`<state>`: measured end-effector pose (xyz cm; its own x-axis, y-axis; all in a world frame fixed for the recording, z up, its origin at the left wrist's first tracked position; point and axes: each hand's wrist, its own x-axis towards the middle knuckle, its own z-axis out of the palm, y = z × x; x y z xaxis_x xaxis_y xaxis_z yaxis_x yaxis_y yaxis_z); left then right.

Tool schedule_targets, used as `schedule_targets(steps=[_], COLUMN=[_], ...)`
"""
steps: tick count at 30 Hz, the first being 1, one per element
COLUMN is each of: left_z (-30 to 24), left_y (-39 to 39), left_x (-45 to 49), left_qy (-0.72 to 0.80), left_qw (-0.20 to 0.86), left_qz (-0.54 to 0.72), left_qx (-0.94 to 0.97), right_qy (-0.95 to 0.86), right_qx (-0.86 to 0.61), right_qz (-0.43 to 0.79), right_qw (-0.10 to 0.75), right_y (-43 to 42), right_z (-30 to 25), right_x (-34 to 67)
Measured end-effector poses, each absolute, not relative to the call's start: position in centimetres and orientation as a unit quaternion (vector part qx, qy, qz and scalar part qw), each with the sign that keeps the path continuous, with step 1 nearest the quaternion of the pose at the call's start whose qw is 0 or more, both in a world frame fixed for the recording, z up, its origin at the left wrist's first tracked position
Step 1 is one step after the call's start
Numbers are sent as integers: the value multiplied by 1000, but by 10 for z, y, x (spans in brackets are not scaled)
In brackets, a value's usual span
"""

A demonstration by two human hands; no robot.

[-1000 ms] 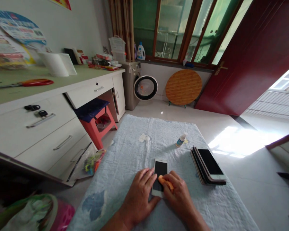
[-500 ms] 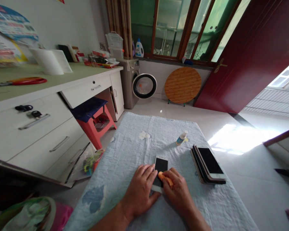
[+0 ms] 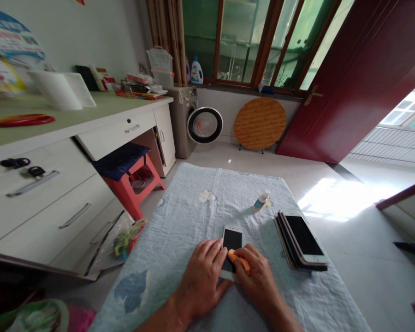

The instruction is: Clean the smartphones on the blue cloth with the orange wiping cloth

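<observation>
A white smartphone (image 3: 233, 238) with a dark screen lies face up on the cloth-covered table. My left hand (image 3: 202, 279) grips its left side, fingers along the edge and thumb at the bottom end. Pinched in my right hand (image 3: 257, 272) is a folded orange cloth (image 3: 240, 262), pressed against the lower right part of the screen. Both hands hide much of the phone's lower half. To the right rests a stack of phones (image 3: 304, 237), a white one on top. Beyond it stands a small spray bottle (image 3: 261, 201) with a white cap.
A pale blue quilted cloth (image 3: 180, 207) covers the table. On the left are a white desk (image 3: 114, 131) with a paper roll (image 3: 58, 90) and scissors (image 3: 24, 120), and a red stool (image 3: 133, 193). Behind stand a washing machine (image 3: 183, 124) and a round wooden tabletop (image 3: 260, 122).
The camera view has shifted slightly. Both hands stay at the phone, and the orange cloth remains on the screen with hardly any visible movement.
</observation>
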<state>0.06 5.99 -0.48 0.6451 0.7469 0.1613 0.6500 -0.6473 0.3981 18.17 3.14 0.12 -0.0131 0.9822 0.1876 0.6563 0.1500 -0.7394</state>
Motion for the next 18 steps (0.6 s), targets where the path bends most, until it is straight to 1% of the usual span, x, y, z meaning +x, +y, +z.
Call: schedule_targets(steps=[10,18], left_z=[-2,-6], left_y=[64,72], left_x=[6,9], left_qy=[386,380], left_qw=[156,159], left_qz=[156,157], left_qx=[896,898], right_qy=[-684,-685], right_qx=[-592,-611], right_qz=[233,220], right_qw=[358,330], right_y=[26,37], right_z=[-8,-8], right_x=[187,187])
